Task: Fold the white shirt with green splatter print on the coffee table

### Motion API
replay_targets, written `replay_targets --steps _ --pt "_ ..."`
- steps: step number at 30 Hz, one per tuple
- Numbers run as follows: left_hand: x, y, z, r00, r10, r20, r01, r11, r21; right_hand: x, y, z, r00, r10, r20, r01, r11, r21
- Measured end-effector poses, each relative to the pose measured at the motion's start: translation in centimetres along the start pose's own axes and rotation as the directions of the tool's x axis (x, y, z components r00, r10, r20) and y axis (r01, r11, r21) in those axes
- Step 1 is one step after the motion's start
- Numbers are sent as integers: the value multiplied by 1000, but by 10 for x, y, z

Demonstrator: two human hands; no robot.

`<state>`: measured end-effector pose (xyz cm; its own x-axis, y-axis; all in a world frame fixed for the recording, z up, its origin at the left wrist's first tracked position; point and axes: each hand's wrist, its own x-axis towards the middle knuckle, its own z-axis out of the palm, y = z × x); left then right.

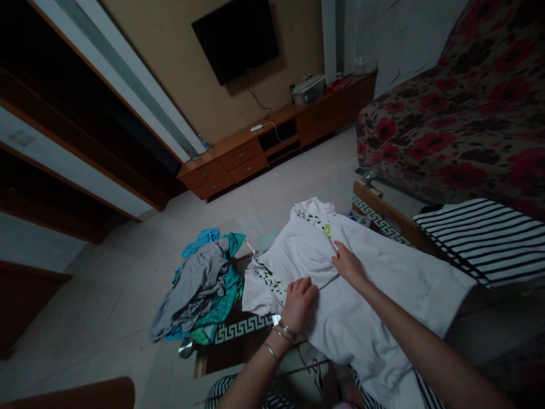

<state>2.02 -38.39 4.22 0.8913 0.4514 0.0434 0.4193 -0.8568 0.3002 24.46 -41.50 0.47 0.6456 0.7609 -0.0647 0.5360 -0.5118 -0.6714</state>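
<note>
White T-shirt spread on a low table, one side seemingly lapped over. Left hand rests curled on it; right hand lies at the fold, apparently not gripping, light poor. Clothes heap beside, unfolded.

A black flat-screen television hangs on the tan wall at 12 o'clock, above a long, low wooden cabinet with drawers, which holds a white power strip and assorted clutter. At 2 o'clock sits a sofa covered in red-flowered fabric, and black-and-white striped cloth lies at 3 o'clock. A crumpled heap of grey and teal clothing rests at 8 o'clock on pale floor tiles. A white-framed glass door stands at 10 o'clock.
</note>
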Motion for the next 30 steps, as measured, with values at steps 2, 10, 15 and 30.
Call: replay_targets --steps 2,10,15,30 --pt "-1 -2 0 1000 11 -27 -12 1000 -25 -10 -10 -10 984 -147 -100 132 982 -139" --pt "6 -69 -42 780 -531 -331 552 833 -35 -31 -6 8 825 -562 51 559 801 -216" --pt "-2 -120 -61 611 -747 -262 739 657 -150 -59 -2 -8 862 -506 6 497 843 -205" --pt "-88 -125 -51 508 -861 -43 764 473 -438 -219 63 -29 790 -602 122 611 751 -251"
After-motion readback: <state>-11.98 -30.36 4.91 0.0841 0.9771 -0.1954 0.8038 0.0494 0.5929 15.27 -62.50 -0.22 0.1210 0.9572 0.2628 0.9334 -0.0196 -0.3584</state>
